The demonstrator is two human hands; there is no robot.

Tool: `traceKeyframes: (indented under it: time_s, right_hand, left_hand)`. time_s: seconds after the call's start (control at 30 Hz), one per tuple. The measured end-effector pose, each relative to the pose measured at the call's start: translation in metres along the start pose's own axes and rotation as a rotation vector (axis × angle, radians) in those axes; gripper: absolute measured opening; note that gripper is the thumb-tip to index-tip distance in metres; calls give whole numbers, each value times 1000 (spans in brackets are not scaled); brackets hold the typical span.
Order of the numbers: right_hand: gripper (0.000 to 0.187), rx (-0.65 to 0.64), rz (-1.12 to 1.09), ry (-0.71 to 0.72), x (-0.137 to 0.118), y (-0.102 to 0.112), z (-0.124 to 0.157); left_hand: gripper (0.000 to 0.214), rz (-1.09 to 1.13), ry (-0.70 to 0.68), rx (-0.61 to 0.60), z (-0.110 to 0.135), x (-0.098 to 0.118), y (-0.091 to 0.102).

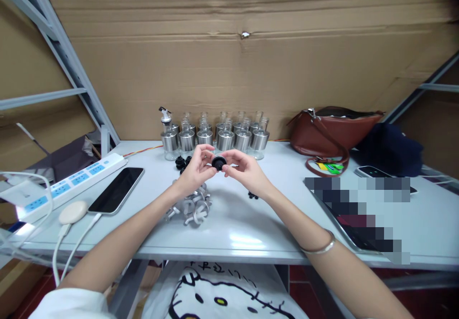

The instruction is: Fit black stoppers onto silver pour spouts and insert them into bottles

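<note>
Both hands meet over the middle of the table around a small round black stopper [219, 162]. My left hand [198, 168] pinches its left side between thumb and fingers. From the right, my right hand [244, 167] pinches the other side. Below my left hand lies a pile of silvery pourer spouts [196, 206]. Several black stoppers [181, 162] sit just left of that hand, partly hidden by it. Small black pieces [253, 195] rest under my right wrist. Behind the hands stand rows of glass bottles with metal sleeves [225, 139]; the front left one carries a pourer [165, 115].
On the left are a power strip [75, 180], a phone [117, 191] and a white round charger [73, 212] with cables. A brown handbag [333, 132], a dark cap [390, 149] and a partly blurred tablet [344, 218] occupy the right. A cardboard wall [179, 60] closes off the back.
</note>
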State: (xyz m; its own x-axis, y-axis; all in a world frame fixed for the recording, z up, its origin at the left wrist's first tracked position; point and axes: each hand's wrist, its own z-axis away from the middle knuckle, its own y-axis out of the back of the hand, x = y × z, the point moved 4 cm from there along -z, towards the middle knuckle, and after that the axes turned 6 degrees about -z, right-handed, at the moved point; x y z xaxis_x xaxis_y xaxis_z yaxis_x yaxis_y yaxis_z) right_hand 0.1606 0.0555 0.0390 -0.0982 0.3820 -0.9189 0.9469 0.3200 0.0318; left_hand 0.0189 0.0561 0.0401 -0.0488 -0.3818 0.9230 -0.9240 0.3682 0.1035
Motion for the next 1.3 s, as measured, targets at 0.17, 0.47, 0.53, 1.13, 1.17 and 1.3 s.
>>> traceKeyframes:
  time_s: [0.17, 0.47, 0.53, 1.13, 1.17, 1.3]
  right_hand:
    - [25, -1, -24, -8, -1, -1, 0]
    - [24, -26, -11, -14, -2, -2, 2]
    - [25, -34, -1, -15, -2, -3, 2]
    - [23, -193, 311, -47, -9, -12, 11]
    - [21, -198, 317, -44, -11, -13, 11]
    - [18, -213, 327, -31, -14, -15, 13]
  left_hand:
    - [45, -1, -5, 12, 0, 1, 0]
    - [42, -24, 38, 60, -1, 0, 1]
    - [42, -29, 29, 63, 0, -1, 1]
    - [32, -161, -47, -96, 6, 6, -9]
    - [31, -161, -48, -108, 6, 7, -10]
    - [28, -165, -45, -159, 7, 9, -12]
